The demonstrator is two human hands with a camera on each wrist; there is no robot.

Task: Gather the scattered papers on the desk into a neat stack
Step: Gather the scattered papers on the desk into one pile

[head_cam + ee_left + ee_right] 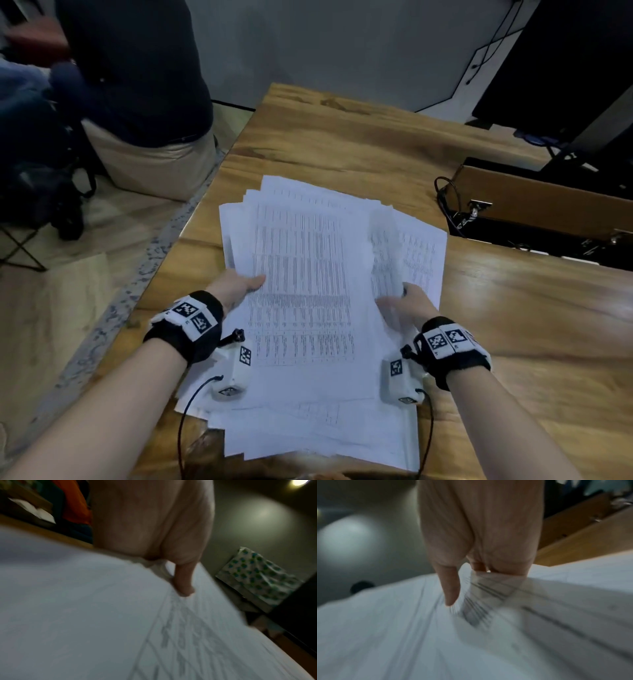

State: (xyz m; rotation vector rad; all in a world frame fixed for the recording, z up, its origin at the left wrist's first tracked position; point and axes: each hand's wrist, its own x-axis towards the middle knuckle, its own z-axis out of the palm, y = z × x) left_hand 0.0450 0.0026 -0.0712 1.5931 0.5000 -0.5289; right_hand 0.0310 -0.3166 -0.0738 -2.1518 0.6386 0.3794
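Observation:
A loose pile of printed white papers (301, 281) lies fanned out on the wooden desk (513, 325). My left hand (239, 284) grips the left edge of the top sheets, its thumb (183, 584) lying on top and the fingers hidden under the paper. My right hand (407, 305) pinches the right edge of some sheets (488, 588), thumb (452, 588) on top, and that edge curls upward. The papers (85, 615) fill the lower part of both wrist views, and the right wrist view is blurred.
A brown box (534, 202) with cables (448, 205) sits at the desk's right, below a dark monitor (565, 68). A seated person (144, 85) is to the left beyond the desk edge. Bare wood shows behind and right of the pile.

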